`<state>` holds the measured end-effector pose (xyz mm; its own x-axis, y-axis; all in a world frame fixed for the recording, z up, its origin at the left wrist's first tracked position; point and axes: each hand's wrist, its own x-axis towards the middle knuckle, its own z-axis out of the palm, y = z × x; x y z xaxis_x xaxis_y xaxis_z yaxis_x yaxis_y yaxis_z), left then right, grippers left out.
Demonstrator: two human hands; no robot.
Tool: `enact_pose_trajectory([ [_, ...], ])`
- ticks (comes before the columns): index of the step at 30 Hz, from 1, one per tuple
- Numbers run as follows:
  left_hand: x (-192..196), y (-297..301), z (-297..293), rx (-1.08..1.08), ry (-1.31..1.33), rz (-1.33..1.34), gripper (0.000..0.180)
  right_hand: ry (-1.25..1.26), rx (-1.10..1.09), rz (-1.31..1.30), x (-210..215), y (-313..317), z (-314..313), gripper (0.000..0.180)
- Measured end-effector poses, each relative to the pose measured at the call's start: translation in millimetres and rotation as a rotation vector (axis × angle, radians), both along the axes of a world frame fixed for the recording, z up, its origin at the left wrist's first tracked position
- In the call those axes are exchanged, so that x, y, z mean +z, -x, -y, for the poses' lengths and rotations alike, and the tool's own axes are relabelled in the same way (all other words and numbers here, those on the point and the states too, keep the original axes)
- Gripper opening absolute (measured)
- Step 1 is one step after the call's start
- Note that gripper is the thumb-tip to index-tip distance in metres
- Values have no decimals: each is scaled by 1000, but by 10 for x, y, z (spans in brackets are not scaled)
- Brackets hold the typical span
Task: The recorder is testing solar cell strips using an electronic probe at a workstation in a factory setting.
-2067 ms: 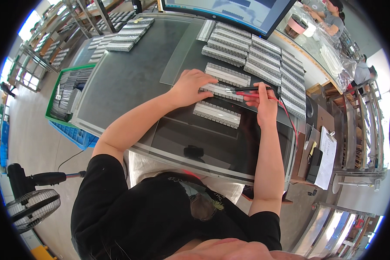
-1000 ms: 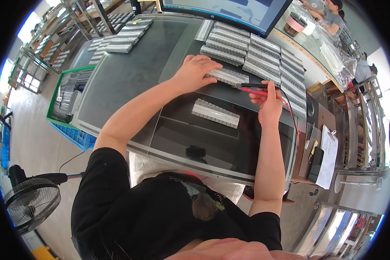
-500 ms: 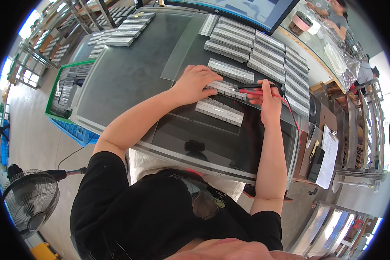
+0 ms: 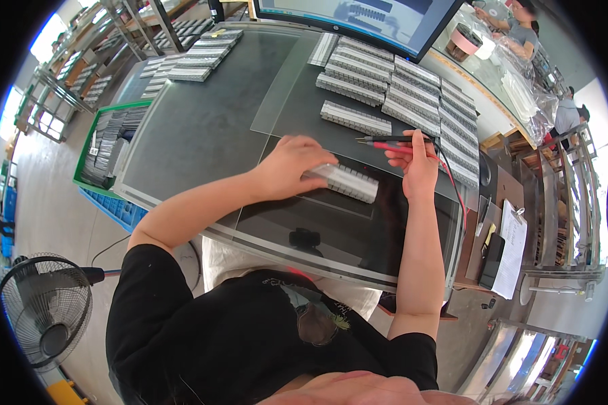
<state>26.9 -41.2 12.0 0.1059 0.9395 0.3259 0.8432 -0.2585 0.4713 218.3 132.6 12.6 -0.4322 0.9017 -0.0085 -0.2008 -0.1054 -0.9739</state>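
Observation:
My left hand (image 4: 292, 165) is closed round the left end of a grey, toothed strip with a pale band (image 4: 351, 182) on the near part of the dark glass tabletop. Its fingers hide that end, and blur leaves unclear whether one strip or two lie together there. Between the fingers of my right hand (image 4: 417, 162) are two test probes, a black one (image 4: 405, 139) and a red one (image 4: 390, 146). Their tips point left and touch no strip. Another such strip (image 4: 356, 119) lies by itself just beyond the probe tips.
Rows of similar strips (image 4: 412, 96) fill the table's far right, below a monitor (image 4: 371, 20). More strips (image 4: 206, 57) are stacked at the far left. Beside the table stands a green crate (image 4: 84, 145); a fan (image 4: 47, 317) is at lower left. A clipboard (image 4: 510, 246) lies at right.
My left hand has moved nearer, to the near strip. The strip that lay under the probe tips is gone from that spot. My right hand has lifted the probes off.

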Motion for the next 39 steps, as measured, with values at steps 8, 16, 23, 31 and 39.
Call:
enact_pose_trajectory([
  [8, 104, 45, -162, 10, -29, -5, 37, 3, -6, 29, -11, -12, -15, 33],
  [16, -165, 375, -895, 196, -219, -149, 43, 4, -2, 66, -4, 7, 12, 32],
  [23, -75, 382, -851, 133, -129, -113, 42, -23, -23, 17, 22, 6, 17, 34],
  [31, -105, 247, -466, 142, -153, -73, 40, -13, -9, 59, -5, -22, -25, 33],
  [39, 31, 243, -542, 10, -246, 116, 39, 22, -168, -121, 33, -52, -57, 30],
])
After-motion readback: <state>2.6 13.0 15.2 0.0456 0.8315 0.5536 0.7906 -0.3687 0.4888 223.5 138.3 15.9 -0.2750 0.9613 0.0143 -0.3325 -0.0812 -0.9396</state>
